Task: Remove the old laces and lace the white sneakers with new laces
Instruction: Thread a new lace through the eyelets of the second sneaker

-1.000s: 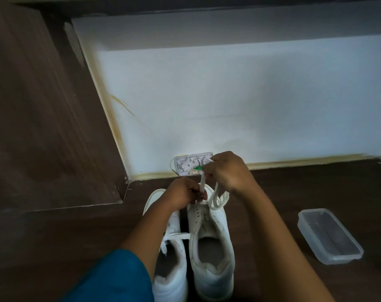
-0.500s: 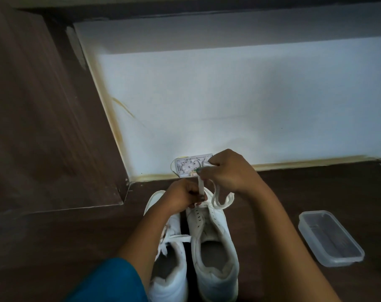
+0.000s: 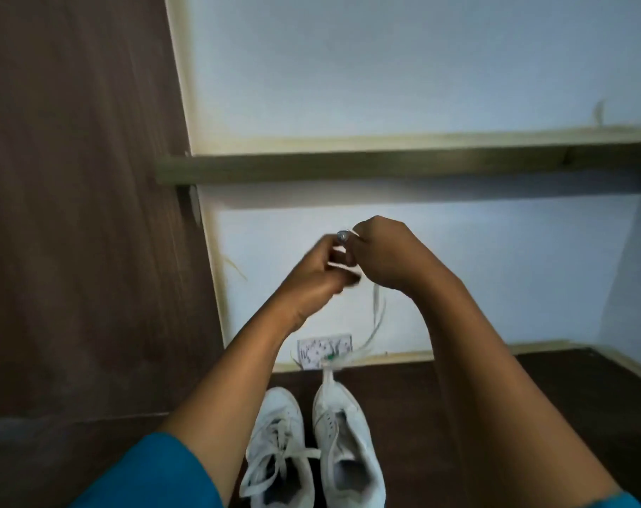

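Two white sneakers stand side by side on the dark floor. The left sneaker point(image 3: 275, 449) still carries its laces, loose and crossed. The right sneaker point(image 3: 344, 445) has open eyelets and a white lace point(image 3: 377, 317) rising from its toe. Both hands are raised well above the shoes in front of the wall. My left hand point(image 3: 319, 273) and my right hand point(image 3: 381, 251) pinch the upper part of that lace between them; it hangs down in a blurred loop to the toe.
A small white printed card point(image 3: 322, 350) leans against the skirting behind the shoes. A wooden shelf point(image 3: 385, 163) crosses the white wall above the hands. A dark wooden panel point(image 3: 77, 214) fills the left side.
Both hands have lifted from the right sneaker's toe up to shelf height, drawing the lace out with them. The view has tilted up, and the clear plastic box is out of sight.
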`<control>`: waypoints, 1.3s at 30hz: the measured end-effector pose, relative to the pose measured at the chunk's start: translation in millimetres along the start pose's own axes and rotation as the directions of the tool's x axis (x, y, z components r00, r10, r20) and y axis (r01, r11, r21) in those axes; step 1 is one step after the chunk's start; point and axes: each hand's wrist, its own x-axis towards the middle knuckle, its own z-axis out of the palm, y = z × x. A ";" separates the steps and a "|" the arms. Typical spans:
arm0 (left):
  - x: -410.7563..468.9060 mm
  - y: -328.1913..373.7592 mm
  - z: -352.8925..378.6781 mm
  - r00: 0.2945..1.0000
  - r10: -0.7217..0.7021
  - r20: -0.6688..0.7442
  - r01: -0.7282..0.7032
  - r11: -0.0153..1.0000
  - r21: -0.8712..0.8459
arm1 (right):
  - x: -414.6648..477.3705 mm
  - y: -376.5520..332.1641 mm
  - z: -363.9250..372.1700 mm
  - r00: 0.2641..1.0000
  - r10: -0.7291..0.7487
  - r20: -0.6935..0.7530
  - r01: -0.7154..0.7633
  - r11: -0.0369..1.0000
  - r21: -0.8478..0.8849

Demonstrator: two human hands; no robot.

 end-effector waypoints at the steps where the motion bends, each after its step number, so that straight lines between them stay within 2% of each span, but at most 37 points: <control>1: 0.0 26.1 -0.6 0.995 0.049 -0.087 -0.050 0.999 -0.011 | 0.8 -10.7 -15.4 1.000 -0.009 -0.020 0.008 0.999 -0.040; 3: -1.5 65.8 -3.0 0.976 0.141 -0.167 -0.140 0.990 0.015 | 2.1 -28.2 -41.4 0.998 -0.041 -0.041 0.034 0.985 -0.168; 5: -5.0 93.9 -4.9 0.972 0.198 -0.128 -0.191 0.980 0.059 | 2.5 -42.8 -62.4 0.997 -0.046 -0.062 0.022 0.942 -0.335; 8: -12.4 129.4 -6.2 0.964 0.227 -0.139 -0.220 0.973 0.066 | -3.3 -62.7 -89.7 0.991 -0.046 -0.123 -0.012 0.901 -0.434; 12: -19.9 165.1 -8.7 0.948 0.261 -0.184 -0.270 0.962 -0.031 | -10.2 -77.5 -114.5 0.979 -0.086 -0.185 0.043 0.974 -0.223; 17: -26.4 186.1 -14.4 0.938 0.290 -0.189 -0.302 0.952 -0.037 | -17.9 -84.1 -121.1 0.950 -0.202 -0.237 0.143 0.960 -0.242; 22: -25.8 194.0 -19.3 0.949 0.227 -0.217 -0.267 0.947 -0.178 | -14.2 -92.8 -123.7 0.914 -0.152 -0.376 0.089 0.980 -0.180; 24: -25.1 197.7 -20.0 0.949 0.220 -0.224 -0.257 0.954 -0.153 | -11.7 -100.8 -129.4 0.900 -0.139 -0.414 0.102 0.989 -0.109; 26: -26.6 201.7 -18.1 0.952 0.218 -0.215 -0.255 0.952 -0.167 | -10.2 -111.3 -137.4 0.912 -0.114 -0.395 0.159 0.984 0.083; 29: -30.4 211.2 -16.3 0.951 0.208 -0.230 -0.269 0.922 -0.279 | -13.0 -125.6 -150.8 0.944 -0.064 -0.323 0.220 0.854 0.472; 30: -30.9 215.0 -16.5 0.947 0.208 -0.246 -0.281 0.907 -0.313 | -13.6 -129.0 -153.9 0.944 -0.064 -0.324 0.242 0.801 0.547; 33: -30.3 230.6 -17.2 0.933 0.226 -0.279 -0.321 0.875 -0.362 | -8.9 -133.0 -160.4 0.902 -0.100 -0.420 0.352 0.733 0.582; 39: -27.6 257.7 -24.8 0.875 0.328 -0.356 -0.421 0.879 -0.224 | -10.7 -131.7 -168.4 0.900 -0.074 -0.431 0.405 0.511 0.758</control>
